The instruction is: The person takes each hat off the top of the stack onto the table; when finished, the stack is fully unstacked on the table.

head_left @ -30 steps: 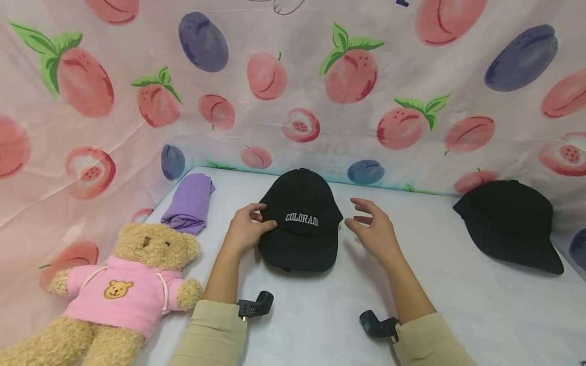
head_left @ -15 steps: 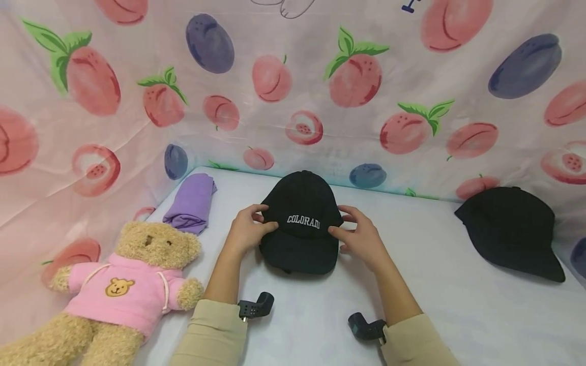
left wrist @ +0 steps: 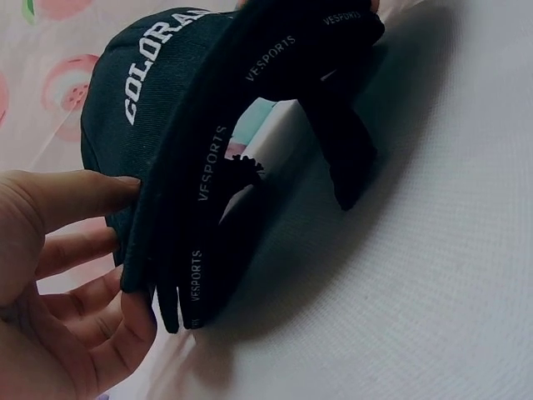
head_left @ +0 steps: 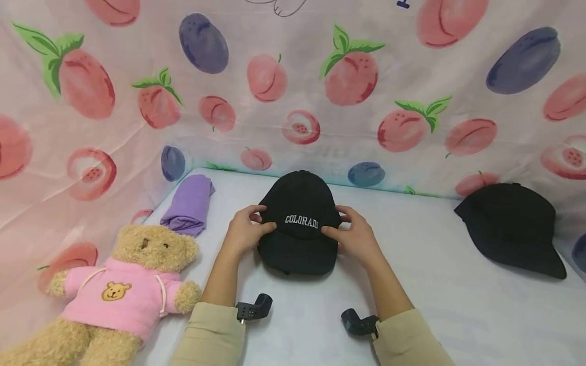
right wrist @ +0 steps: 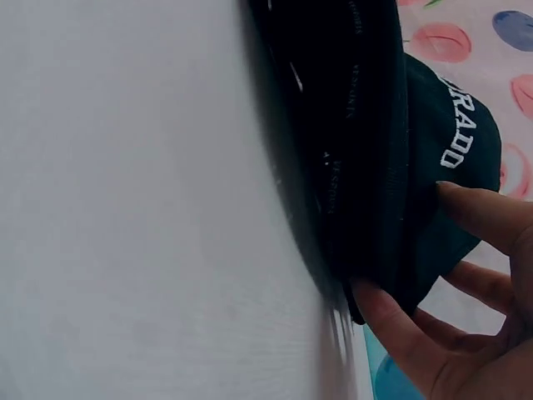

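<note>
Clearly, your left hand (head_left: 248,230) and right hand (head_left: 358,238) pinch the COLORADO cap (head_left: 299,201) at opposite sides, presumably for balance.

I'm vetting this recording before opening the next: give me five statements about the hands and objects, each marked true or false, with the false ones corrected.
1. The left hand and the right hand both grip the black fabric cap with white COLORADO lettering. True.
2. Its brim points away from the person. False: it points toward them.
3. Another black fabric cap sits untouched at the far right. True.
4. A folded purple cloth lies between the two caps. False: it lies left of the lettered one.
5. A tan plush bear in a pink top lies left of both hands. True.
</note>
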The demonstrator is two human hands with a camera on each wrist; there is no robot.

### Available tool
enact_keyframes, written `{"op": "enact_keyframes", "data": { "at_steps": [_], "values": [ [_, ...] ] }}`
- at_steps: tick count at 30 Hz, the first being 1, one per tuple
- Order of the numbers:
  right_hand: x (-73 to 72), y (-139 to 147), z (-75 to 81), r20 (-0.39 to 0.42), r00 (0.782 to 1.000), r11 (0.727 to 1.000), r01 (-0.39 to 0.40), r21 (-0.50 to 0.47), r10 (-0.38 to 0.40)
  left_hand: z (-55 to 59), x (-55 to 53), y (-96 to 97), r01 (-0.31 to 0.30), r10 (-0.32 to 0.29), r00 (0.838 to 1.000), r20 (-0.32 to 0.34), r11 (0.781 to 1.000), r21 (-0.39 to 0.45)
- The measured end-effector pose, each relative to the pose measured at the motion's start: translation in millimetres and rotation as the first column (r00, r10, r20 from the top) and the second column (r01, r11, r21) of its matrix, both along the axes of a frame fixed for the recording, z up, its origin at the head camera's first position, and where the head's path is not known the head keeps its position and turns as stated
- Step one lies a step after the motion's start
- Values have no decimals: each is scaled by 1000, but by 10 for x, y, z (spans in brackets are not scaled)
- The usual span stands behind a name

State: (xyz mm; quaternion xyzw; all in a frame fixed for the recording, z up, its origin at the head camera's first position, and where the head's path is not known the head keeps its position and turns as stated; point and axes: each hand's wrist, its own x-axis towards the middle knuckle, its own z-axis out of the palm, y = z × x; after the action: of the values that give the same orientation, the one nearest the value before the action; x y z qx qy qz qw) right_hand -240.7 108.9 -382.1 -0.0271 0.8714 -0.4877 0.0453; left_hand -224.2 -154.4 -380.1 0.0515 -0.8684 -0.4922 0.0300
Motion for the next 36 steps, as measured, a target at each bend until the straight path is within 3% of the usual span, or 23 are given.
{"op": "enact_keyframes", "data": {
  "at_steps": [6,15,25,36],
  "values": [
    [13,33,35,-37,999,999,5,-34,-6,59,9,24,5,-5,1000,0,1000,-30],
    [32,9,127,-60,998,1000,25,-10,-25,176,46,37,5,-9,999,-35,994,-110],
    [60,33,197,-93,995,999,34,6,-33,309,83,80,5,-13,998,-69,993,-118],
    [87,70,304,-137,990,999,42,14,-39,382,101,109,2,-13,994,-105,994,-105]
  ]
}}
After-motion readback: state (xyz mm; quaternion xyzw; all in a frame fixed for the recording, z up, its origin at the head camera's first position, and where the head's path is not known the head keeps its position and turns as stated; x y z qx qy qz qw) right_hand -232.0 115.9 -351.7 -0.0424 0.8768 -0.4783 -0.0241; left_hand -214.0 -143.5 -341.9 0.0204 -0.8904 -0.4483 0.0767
